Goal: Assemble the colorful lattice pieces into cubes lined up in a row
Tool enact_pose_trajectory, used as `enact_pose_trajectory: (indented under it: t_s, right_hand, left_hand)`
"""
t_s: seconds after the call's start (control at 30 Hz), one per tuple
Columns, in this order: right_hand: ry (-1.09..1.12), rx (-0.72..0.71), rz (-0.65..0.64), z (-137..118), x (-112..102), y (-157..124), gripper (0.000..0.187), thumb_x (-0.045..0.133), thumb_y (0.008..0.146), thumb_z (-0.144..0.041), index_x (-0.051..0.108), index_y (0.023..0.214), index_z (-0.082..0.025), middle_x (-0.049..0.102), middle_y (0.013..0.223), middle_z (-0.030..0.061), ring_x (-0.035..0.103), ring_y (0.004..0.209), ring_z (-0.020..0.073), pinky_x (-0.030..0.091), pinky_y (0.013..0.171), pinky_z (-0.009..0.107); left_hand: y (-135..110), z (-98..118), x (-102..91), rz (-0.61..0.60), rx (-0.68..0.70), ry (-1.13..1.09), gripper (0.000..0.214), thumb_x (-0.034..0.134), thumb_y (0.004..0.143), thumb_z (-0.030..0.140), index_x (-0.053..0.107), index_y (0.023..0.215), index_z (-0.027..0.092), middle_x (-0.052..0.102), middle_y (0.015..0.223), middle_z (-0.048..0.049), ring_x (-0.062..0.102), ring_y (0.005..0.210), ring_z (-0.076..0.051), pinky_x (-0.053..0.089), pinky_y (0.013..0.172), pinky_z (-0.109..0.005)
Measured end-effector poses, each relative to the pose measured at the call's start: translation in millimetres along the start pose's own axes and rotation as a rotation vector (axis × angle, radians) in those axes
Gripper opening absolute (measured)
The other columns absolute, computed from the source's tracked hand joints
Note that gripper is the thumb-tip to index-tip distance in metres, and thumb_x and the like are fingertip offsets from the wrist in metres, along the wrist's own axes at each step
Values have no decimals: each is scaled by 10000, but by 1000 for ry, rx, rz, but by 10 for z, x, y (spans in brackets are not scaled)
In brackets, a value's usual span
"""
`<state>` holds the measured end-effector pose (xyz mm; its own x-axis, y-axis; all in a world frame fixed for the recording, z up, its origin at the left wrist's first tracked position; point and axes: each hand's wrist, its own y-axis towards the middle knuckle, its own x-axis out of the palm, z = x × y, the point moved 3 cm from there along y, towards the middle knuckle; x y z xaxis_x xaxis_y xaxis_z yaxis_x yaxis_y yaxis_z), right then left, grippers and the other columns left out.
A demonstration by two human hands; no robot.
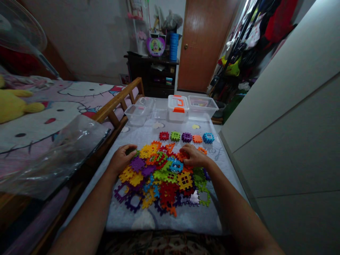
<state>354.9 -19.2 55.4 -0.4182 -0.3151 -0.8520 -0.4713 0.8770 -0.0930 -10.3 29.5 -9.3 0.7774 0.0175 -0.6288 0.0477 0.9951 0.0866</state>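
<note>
A heap of interlocking plastic building pieces (167, 193) in several colours, some with window-like openings, spreads over the cloth between my hands. At the heap's left edge is my left hand (122, 158), its fingers curved and thumb apart, beside a yellow piece (146, 152); nothing shows in its grasp. My right hand (195, 156) reaches into the upper right of the heap, fingers curled down on an orange building piece (182, 156). Beyond the heap stands a row of assembled blocks: red (164, 136), green (175, 136), purple (186, 137), orange (197, 139) and blue (208, 138).
Clear plastic bins (136, 115) and a lidded box with orange latches (176, 115) line the table's far end. A wooden bed rail (117, 101) runs along the left, with a clear plastic bag (66, 152) beside it. White cabinet panels (287, 141) border the right side.
</note>
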Motion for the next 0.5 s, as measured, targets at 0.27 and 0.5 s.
enact_pose_trajectory:
  t_s: [0.27, 0.5]
  right_hand:
    - [125, 37, 224, 194, -99, -116, 419, 671, 741, -265, 601, 1145, -182, 598, 1207, 100, 554, 1146, 246, 432, 1022, 404]
    - [165, 325, 617, 715, -383, -591, 375, 661, 765, -427, 640, 1044, -178, 669, 1093, 109, 621, 1026, 257, 472, 929, 417]
  left_hand:
    - [-13, 6, -13, -7, -9, 10, 521, 614, 756, 569, 724, 1086, 180, 722, 1149, -112, 649, 1089, -295, 486, 1021, -430]
    - [-35, 82, -37, 11, -16, 27, 509, 619, 741, 567, 730, 1065, 192, 731, 1140, -100, 654, 1079, -298, 478, 1033, -430]
